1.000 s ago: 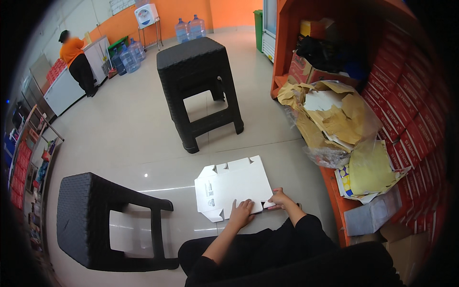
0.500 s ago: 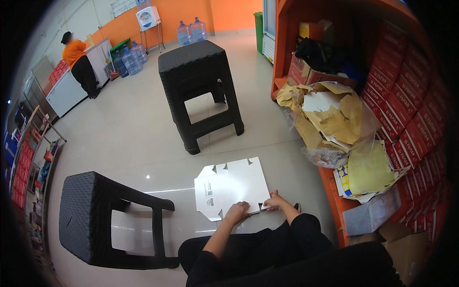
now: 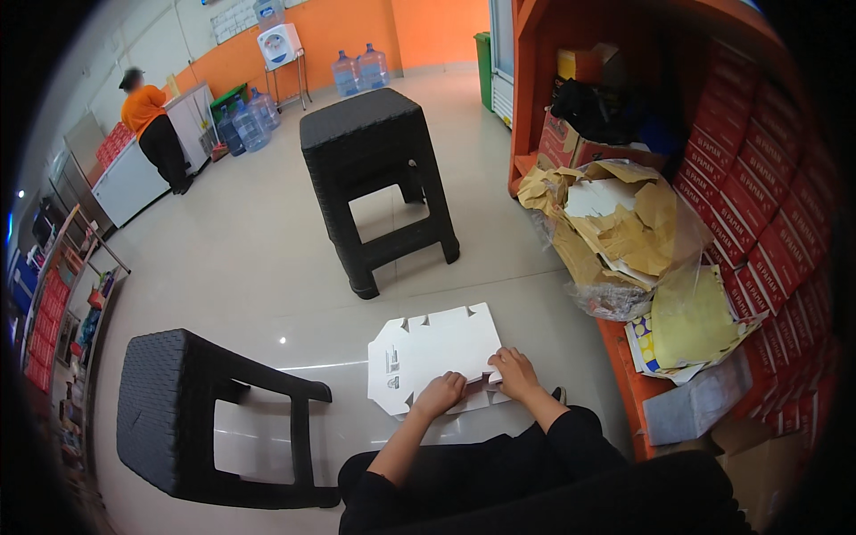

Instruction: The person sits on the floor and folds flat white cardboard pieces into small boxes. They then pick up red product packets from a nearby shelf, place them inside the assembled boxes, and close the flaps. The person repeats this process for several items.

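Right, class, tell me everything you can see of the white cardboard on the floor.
The white cardboard lies mostly flat on the floor, looking thin and smooth. Its edges have notches, its left end slanted corners and small dark printing. The left hand touches its near edge; the right hand, its near right corner.

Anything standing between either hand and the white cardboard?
Nothing visible. The left hand and right hand both touch the white cardboard along its near side. The left stool and far stool stand apart from it.
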Available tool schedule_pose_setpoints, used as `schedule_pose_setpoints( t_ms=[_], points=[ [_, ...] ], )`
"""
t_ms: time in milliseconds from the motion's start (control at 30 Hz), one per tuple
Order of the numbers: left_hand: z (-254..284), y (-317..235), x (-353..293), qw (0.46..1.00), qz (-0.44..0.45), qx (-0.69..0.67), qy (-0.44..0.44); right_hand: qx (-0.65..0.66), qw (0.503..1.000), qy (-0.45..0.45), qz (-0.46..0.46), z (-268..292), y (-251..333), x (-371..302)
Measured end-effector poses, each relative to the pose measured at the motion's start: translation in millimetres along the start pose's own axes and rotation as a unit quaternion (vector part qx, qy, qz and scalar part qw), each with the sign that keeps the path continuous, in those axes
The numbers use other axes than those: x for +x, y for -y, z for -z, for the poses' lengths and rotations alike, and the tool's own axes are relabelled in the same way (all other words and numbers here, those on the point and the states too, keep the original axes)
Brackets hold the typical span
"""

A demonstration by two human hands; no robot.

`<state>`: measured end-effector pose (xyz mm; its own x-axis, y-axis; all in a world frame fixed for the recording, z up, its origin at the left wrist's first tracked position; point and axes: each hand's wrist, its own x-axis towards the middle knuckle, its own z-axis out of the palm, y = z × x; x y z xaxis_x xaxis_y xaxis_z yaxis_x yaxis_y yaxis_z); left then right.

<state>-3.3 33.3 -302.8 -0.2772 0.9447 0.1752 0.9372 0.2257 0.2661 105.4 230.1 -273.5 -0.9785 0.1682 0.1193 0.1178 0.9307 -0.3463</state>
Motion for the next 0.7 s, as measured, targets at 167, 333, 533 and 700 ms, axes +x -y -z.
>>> schedule_pose_setpoints(
  t_ms=[167, 333, 533, 700],
  points=[
    [11, 1, -6, 0.997, -0.038, 0.04, 0.056, -0.035, 0.991, -0.054, 0.116, -12, -5, 3],
    [-28, -14, -15, 0.99, 0.035, 0.067, 0.121, -0.058, 0.989, 0.04, 0.13, -43, -13, -6],
    [-41, -25, -11, 0.978, 0.065, 0.127, 0.152, -0.115, 0.989, 0.042, 0.083, -75, -18, -11],
    [-48, -19, -14, 0.978, 0.075, 0.105, 0.167, 0.003, 0.988, 0.157, 0.009, -64, -20, 3]
  ],
)
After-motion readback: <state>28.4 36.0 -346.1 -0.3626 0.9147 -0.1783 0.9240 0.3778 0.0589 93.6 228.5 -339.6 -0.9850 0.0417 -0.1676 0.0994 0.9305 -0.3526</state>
